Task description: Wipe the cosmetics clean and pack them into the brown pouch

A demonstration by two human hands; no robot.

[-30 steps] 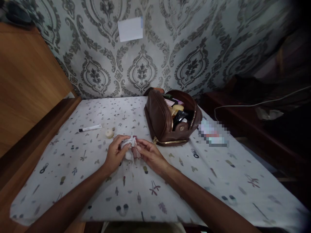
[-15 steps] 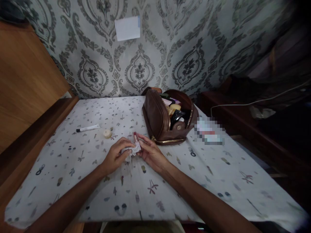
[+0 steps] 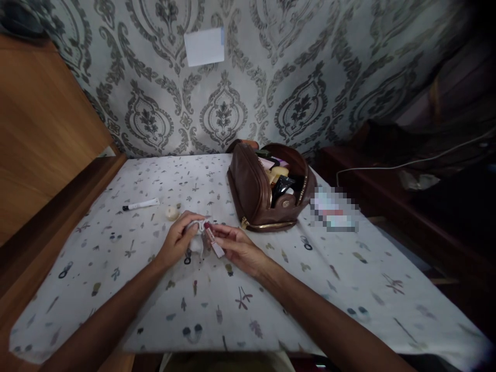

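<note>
One lipstick point(image 3: 214, 243), slim pink tube with dark red upper end, held above the near-middle part of the cloth-covered desk point(image 3: 163, 320); tilted, red end up and to the left, pale base lower and to the right. One right hand point(image 3: 241, 248), thumb and fingers drawn together on the lipstick in a pinch, gap no wider than the tube. One left hand point(image 3: 180, 237), fingers and thumb closed round a crumpled white cloth point(image 3: 197, 245), part of which hangs below the grip; the cloth lies right at the lipstick's red end, contact between the two too fine to tell. One cosmetic bag point(image 3: 250, 181), brown leather look, gold-toned zip, top unzipped and spread, standing on the desk beyond the right hand; contents packed close, among them a glossy black item point(image 3: 282, 188) and a round yellow item point(image 3: 279, 171). One white squeeze tube point(image 3: 143, 204) with black cap, lying on its side at the left of the desk, cap end to the left. One small round cream-coloured container point(image 3: 171, 213), between the squeeze tube and the left hand, near the latter's fingers. One pixelated item point(image 3: 335, 209), just beside the bag on its right, details masked. One white sheet point(image 3: 204, 47), on the grey patterned wallpaper point(image 3: 222, 111) behind. One wooden cabinet point(image 3: 46, 119), brown, at far left.
</note>
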